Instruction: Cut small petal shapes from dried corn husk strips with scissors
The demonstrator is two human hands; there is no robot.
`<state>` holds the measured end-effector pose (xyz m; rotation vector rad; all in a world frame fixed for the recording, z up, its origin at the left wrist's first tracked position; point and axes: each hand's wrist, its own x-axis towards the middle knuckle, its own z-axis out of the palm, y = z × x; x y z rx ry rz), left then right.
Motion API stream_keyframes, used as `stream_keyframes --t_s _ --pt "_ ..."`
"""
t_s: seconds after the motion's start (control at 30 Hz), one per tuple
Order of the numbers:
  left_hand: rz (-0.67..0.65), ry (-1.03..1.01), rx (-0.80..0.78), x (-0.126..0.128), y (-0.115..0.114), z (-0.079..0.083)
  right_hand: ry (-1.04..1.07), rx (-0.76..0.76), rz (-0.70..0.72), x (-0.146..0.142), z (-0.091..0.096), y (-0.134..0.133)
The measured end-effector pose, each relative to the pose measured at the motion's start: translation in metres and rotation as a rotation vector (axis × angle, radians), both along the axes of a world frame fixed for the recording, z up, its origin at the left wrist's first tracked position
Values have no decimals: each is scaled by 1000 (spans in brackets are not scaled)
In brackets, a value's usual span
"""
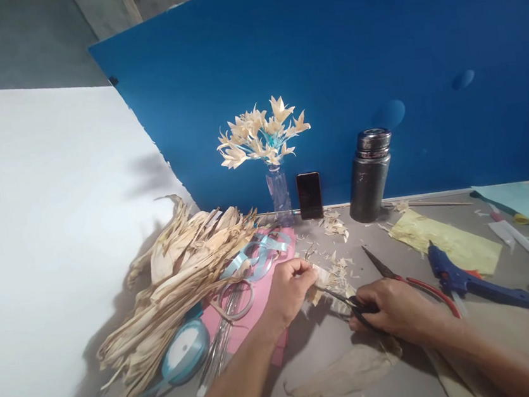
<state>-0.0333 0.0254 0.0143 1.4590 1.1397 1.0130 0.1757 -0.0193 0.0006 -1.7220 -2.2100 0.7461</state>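
Observation:
My right hand [386,309] is closed round the handles of a pair of black scissors [340,296], whose blades point left toward my other hand. Pinched in my left hand [293,284] is a small piece of dried corn husk [320,276], partly covered by the fingers. The scissor tips meet the husk piece; whether they are cutting into it I cannot tell. Below my right hand, a wide husk leaf [341,371] lies flat on the table. Small husk scraps [342,269] are scattered just beyond the blades.
Left lies a large bundle of dried husks [181,265] beside a blue ribbon roll [185,351] and metal wires [222,331]. Husk flowers [261,129] stand in a clear bottle [279,193], near a phone [309,195] and a dark flask [370,177]. Right are red-handled scissors [430,288] and a blue glue gun [479,282].

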Motion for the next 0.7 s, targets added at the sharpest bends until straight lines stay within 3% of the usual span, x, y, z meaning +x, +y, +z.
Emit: stream_keyframes --t_s 0.2,0.37,0.5,0.7 --pt "63 -49 14 -1 1 2 -69 57 44 6 -3 0" --pt "194 -229 -21 -3 7 -3 -33 83 -42 11 -4 5" --pt "124 -402 -135 2 5 -6 101 54 -59 10 -2 7" --pt "11 -675 -309 10 -6 -3 361 -165 57 -3 0 -2"
